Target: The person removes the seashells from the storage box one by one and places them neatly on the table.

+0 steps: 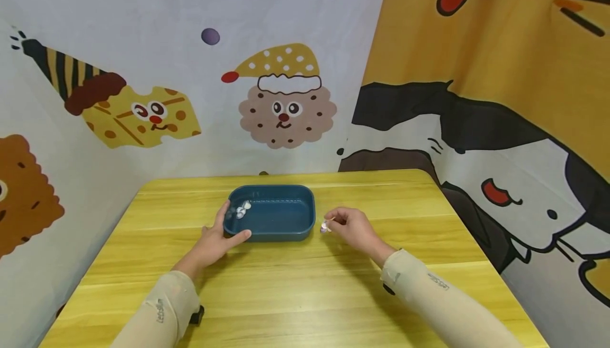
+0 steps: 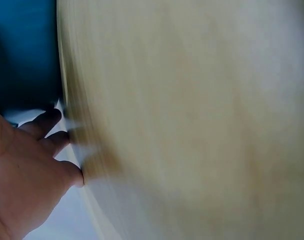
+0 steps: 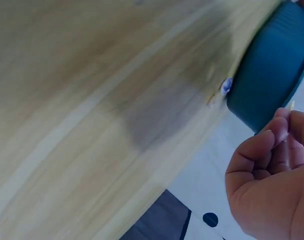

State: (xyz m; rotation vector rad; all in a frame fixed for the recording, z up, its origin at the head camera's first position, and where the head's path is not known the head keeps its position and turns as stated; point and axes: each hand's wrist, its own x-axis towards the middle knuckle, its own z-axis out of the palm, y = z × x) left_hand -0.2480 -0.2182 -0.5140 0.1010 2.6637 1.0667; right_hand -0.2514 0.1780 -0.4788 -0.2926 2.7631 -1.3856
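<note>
A dark blue rectangular tub [image 1: 267, 235] stands on the table, with several small white rounded pieces [image 1: 241, 212] inside near its left end. My left hand [image 1: 213, 244] rests against the tub's front left corner, fingers along the left wall and thumb near the front rim. To the right of the tub, my right hand [image 1: 352, 227] pinches a small, thin pale piece [image 3: 292, 105] between thumb and index fingertips; its kind cannot be told. Below those fingertips, a small white-and-violet piece [image 3: 226, 86] lies on the table, close by the tub's right side.
The yellow wood-grain table [image 1: 286, 295] ends at a back edge just behind the tub. Cloth printed with cartoon figures [image 1: 288, 117] hangs behind and beside the table.
</note>
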